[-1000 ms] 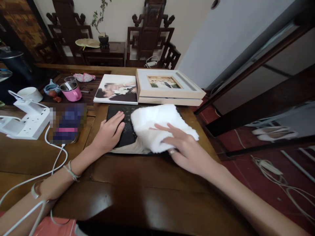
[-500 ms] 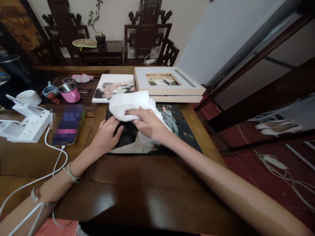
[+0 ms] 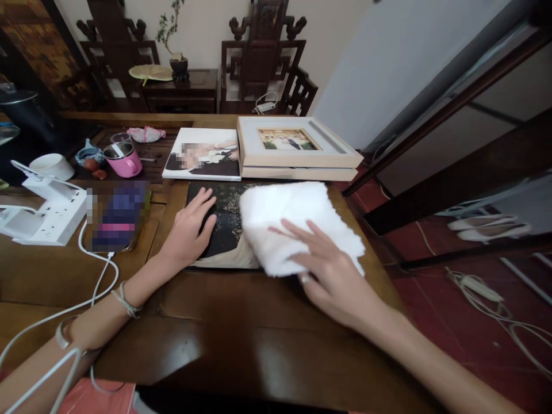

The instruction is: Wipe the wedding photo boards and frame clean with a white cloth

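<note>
A dark wedding photo (image 3: pixel 222 236) lies flat on the wooden table, its right part covered by a white towel (image 3: pixel 284 213). My right hand (image 3: pixel 332 270) grips the towel at its near edge, fingers over the top and thumb at the side, slightly blurred. Flat on the photo's left edge rests my left hand (image 3: pixel 190 230), fingers stretched out and holding nothing. Behind the photo stand a white photo panel (image 3: pixel 202 155) and, to its right, stacked pale wooden picture frames (image 3: pixel 297 144).
On the left are a white power strip (image 3: pixel 56 213), a phone (image 3: pixel 121 215) on a charging cable, a pink mug (image 3: pixel 123 160) and a white cup (image 3: pixel 52 168). The table's right edge (image 3: pixel 383 270) drops to a red tiled floor with cables.
My right hand has swept the towel rightward and nearer across the photo, uncovering its left part. The towel now lies more spread out. My left hand stays in place.
</note>
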### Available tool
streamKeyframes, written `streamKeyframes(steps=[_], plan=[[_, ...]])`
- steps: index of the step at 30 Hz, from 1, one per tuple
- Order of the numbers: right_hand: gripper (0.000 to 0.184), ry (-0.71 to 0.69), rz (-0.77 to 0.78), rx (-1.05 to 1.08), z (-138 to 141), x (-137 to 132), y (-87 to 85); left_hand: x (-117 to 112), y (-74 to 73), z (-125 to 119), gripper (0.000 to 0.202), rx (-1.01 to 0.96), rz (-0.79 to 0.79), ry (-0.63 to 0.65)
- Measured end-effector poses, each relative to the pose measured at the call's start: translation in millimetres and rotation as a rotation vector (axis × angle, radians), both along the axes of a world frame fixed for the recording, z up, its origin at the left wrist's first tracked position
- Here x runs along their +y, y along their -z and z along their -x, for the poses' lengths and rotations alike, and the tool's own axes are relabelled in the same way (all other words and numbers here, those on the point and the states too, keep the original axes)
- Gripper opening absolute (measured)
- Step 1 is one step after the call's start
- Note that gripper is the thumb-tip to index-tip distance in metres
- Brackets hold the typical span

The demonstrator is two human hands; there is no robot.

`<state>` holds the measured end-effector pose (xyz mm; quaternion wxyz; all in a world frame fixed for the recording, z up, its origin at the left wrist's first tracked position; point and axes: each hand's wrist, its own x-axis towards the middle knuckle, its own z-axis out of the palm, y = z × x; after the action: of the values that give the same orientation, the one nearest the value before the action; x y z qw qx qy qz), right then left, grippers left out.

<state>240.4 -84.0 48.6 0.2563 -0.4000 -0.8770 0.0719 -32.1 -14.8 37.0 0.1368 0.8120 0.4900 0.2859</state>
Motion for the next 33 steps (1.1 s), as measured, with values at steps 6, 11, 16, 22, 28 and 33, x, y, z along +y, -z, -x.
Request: streamKeyframes(steps=[6,11,16,22,28,33], plan=[[0.032,-0.314,0.055,-0.086,18,-30,-21.6,0,-2.4,2,0.046,-0.004,0.015,-0.024],[0.039,-0.171,0.034,-0.111,17,23,-18.3,-2,-0.9,5,0.042,0.057,0.016,-0.017],[0.043,0.071,-0.003,-0.140,29,63,-6.9,-3,2.8,4,0.043,0.079,0.013,-0.009],[0.042,-0.074,0.063,-0.217,42,10,-23.1,0,-2.8,6,0.042,0.069,0.012,-0.006],[0.032,-0.219,0.064,-0.167,30,-45,-40.4,-1,-16.2,10,0.045,0.077,0.012,0.001],[0.031,0.007,-0.017,-0.124,3,-8,-23.4,-6,-11.4,15,0.042,0.075,-0.002,-0.012]])
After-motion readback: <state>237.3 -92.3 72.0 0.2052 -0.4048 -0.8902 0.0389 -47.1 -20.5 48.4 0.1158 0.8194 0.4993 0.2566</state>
